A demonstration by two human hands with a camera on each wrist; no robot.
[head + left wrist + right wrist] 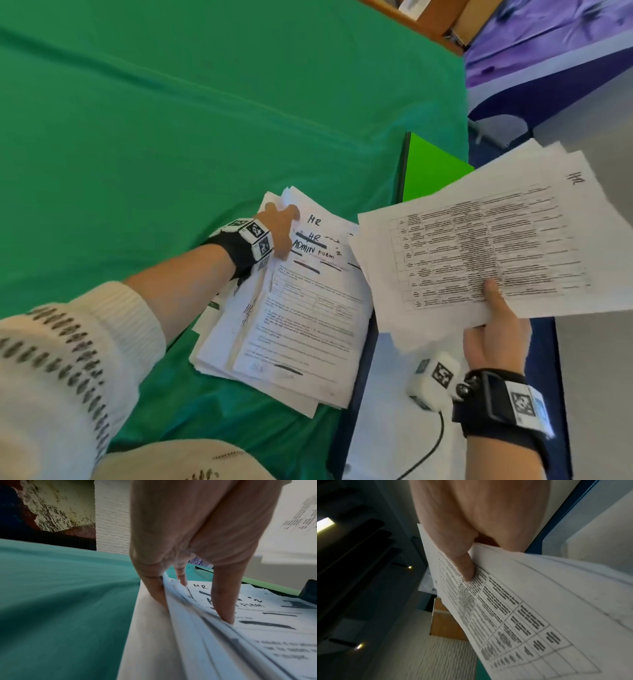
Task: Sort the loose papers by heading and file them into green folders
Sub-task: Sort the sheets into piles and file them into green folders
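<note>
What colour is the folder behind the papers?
Bright green: the folder shows best in the head view.

Matt white printed papers (pixel 301 308), creased green cloth (pixel 171 120), smooth glossy folder (pixel 431 168)

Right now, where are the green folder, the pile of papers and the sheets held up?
green folder (pixel 430 168), head view, its bright cover.
pile (pixel 301 318), head view, the top sheet's printed middle.
held sheets (pixel 479 240), head view, the table print.
</note>
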